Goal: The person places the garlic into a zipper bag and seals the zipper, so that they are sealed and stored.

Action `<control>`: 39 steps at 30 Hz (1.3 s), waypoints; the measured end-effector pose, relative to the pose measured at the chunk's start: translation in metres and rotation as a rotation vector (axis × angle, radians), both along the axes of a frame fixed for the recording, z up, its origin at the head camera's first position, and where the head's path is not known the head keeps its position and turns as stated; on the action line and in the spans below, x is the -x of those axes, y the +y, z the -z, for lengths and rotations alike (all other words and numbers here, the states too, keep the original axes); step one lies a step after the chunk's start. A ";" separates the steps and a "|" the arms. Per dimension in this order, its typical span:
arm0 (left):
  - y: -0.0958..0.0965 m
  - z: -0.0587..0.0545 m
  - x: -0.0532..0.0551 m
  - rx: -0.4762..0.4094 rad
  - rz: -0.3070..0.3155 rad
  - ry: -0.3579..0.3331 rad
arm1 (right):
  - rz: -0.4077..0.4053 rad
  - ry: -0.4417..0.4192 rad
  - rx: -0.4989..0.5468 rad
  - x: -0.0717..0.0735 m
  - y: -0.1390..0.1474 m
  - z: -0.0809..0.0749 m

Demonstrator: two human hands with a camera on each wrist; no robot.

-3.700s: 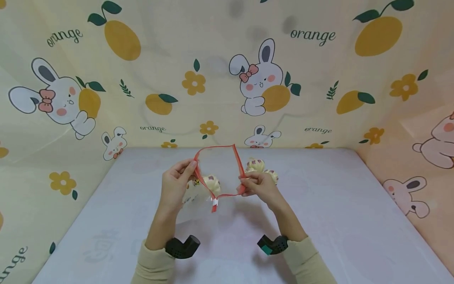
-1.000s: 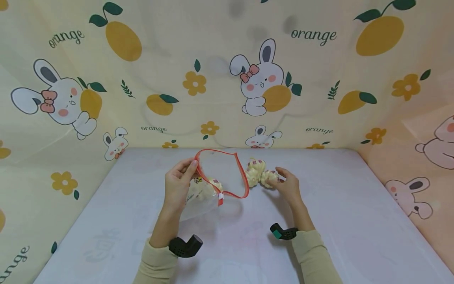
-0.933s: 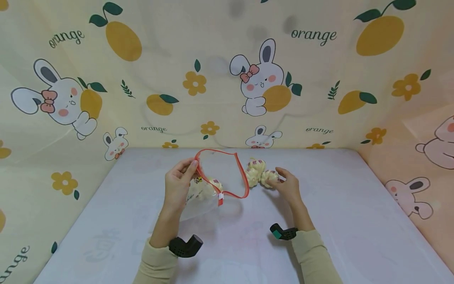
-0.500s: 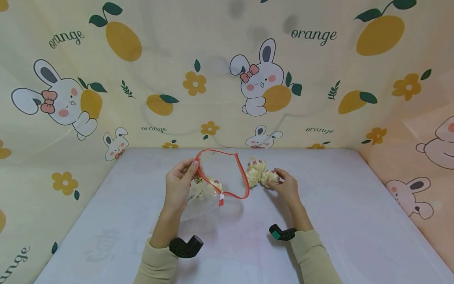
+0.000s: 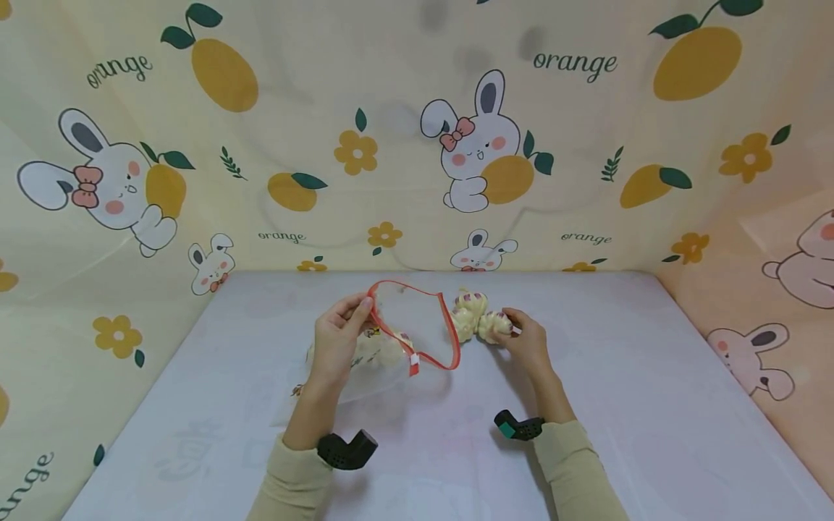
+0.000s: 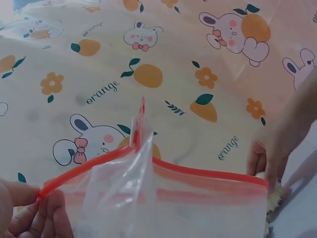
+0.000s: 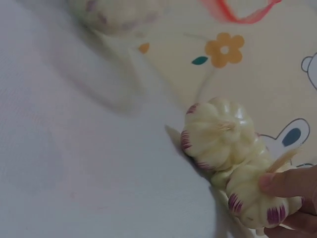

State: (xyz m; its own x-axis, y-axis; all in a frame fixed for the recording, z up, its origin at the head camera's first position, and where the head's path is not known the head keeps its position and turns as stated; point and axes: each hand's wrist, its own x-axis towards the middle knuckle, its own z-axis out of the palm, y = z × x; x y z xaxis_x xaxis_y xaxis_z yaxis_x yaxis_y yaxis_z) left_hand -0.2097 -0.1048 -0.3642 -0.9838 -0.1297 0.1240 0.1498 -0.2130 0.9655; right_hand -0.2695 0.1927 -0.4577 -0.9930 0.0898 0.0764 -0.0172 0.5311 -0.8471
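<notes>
My left hand (image 5: 335, 340) pinches the red-edged mouth of a clear zip bag (image 5: 455, 336), which stands spread in a loop. In the left wrist view, thumb and fingers grip one end of the bag's red strip (image 6: 213, 174). A pale garlic bulb (image 7: 124, 12) shows through the plastic, blurred in the right wrist view. To the right, my right hand (image 5: 529, 347) holds another garlic bulb (image 7: 252, 198) between thumb and fingers, close over the table. That bulb sits against more purple-streaked garlic bulbs (image 5: 470, 304) just behind and left of it.
The white table (image 5: 625, 405) runs back to a cloth backdrop (image 5: 391, 87) printed with rabbits and oranges. Each wrist carries a black camera (image 5: 348, 450). The bag's lower part lies on the table beneath my left forearm.
My right hand has let go of the bag's red rim and moved right to take hold of a garlic bulb. My left hand has shifted slightly right, bringing the bag's mouth along.
</notes>
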 end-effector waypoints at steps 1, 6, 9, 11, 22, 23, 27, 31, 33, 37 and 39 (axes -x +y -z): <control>0.000 0.001 0.001 -0.003 0.003 -0.004 | 0.000 0.003 0.001 0.000 0.001 -0.001; 0.001 0.005 0.004 -0.002 0.009 -0.022 | 0.004 0.035 0.006 -0.002 0.004 -0.006; 0.002 0.007 0.004 -0.007 0.009 -0.028 | 0.002 0.046 0.013 -0.003 0.005 -0.010; 0.002 0.007 0.004 -0.012 0.012 -0.026 | 0.002 0.055 0.018 -0.004 0.006 -0.013; 0.002 0.004 0.001 -0.010 0.031 -0.026 | -0.009 0.118 0.001 -0.008 0.006 -0.026; 0.002 0.003 0.001 -0.011 0.032 -0.028 | -0.010 0.125 -0.001 -0.008 0.006 -0.027; 0.002 0.003 0.001 -0.009 0.039 -0.029 | -0.013 0.138 -0.008 -0.010 0.005 -0.032; 0.001 0.002 0.000 -0.003 0.038 -0.035 | -0.018 0.125 -0.002 -0.011 0.004 -0.036; 0.001 0.002 0.000 -0.001 0.036 -0.034 | -0.017 0.118 -0.006 -0.012 0.004 -0.038; 0.001 0.002 0.000 0.002 0.035 -0.035 | -0.018 0.101 -0.004 -0.014 0.002 -0.043; 0.000 0.002 0.000 0.005 0.035 -0.037 | -0.023 0.099 0.000 -0.015 0.002 -0.046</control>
State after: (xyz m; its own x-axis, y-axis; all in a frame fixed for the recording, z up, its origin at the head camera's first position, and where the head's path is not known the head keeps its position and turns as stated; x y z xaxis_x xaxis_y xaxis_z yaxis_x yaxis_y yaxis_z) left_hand -0.2097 -0.1044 -0.3657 -0.9917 -0.0945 0.0877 0.1061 -0.2122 0.9714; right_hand -0.2541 0.1942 -0.4119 -0.9825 0.0668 0.1740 -0.1129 0.5297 -0.8406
